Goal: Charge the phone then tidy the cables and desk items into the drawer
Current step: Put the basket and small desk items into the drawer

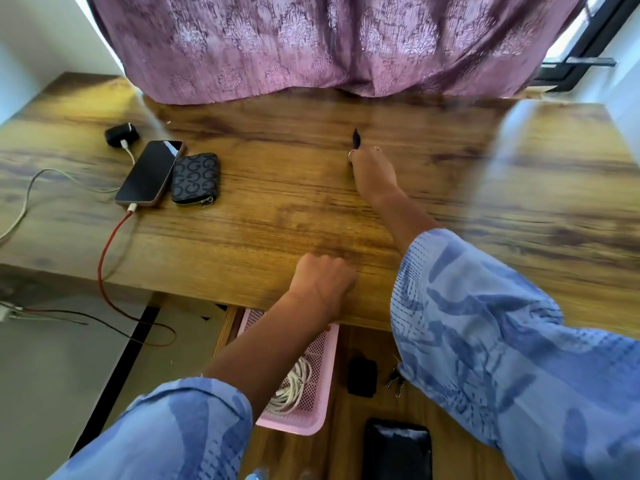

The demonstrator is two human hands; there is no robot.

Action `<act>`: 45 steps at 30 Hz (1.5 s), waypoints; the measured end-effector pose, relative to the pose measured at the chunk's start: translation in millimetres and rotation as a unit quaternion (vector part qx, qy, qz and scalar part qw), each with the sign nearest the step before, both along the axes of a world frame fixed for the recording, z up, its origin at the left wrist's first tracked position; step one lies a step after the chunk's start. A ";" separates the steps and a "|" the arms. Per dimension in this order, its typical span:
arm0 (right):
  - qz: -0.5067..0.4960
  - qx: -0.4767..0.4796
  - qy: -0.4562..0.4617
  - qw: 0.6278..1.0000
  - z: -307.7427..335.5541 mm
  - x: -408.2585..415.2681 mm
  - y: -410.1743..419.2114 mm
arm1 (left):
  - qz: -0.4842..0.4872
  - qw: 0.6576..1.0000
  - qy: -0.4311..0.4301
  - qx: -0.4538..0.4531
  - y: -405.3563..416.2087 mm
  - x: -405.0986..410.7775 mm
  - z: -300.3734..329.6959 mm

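Note:
A dark phone (149, 172) lies at the desk's left with a red cable (104, 251) plugged into its near end. A patterned zip pouch (194, 177) sits right beside it. My right hand (372, 171) stretches far across the desk, its fingers closing on a small dark object (356, 138) that sticks up above them. My left hand (323, 280) rests curled on the desk's front edge with nothing in it. Below, the open drawer (349, 441) holds a pink mesh basket (320, 396) with coiled white cables (294, 386).
A black charger (121, 135) with a white cable (31, 192) sits at the far left. Inside the drawer lie a black block (362, 377), keys (394, 377) and a black wallet-like case (396, 448). A purple curtain (332, 43) hangs over the desk's back edge.

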State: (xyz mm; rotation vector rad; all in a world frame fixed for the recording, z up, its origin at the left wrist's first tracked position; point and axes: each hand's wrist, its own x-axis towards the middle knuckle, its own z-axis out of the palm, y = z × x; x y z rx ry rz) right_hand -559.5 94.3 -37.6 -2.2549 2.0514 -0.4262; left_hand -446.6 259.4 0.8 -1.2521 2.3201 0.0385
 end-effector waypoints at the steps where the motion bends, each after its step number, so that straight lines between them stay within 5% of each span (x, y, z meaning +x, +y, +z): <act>1: 0.008 -0.004 0.000 1.000 -0.9 -4.2 5.3 | -0.002 1.000 -0.003 -0.003 0.5 0.5 -0.3; 16: 0.121 -0.048 0.021 0.991 -3.5 -60.4 159.1 | 0.038 0.999 0.030 -0.020 20.4 10.7 3.2; 27: -0.045 0.116 -0.292 0.948 -9.8 -102.6 324.1 | 0.092 0.993 0.012 -0.072 63.3 26.8 -27.2; 36: -0.244 0.230 -0.355 0.873 -83.1 -112.6 359.9 | 0.119 0.991 0.040 -0.046 79.8 34.2 -33.3; 45: -0.263 0.227 -0.322 0.881 -105.7 -108.1 371.9 | 0.114 0.991 0.042 -0.054 79.6 35.8 -38.0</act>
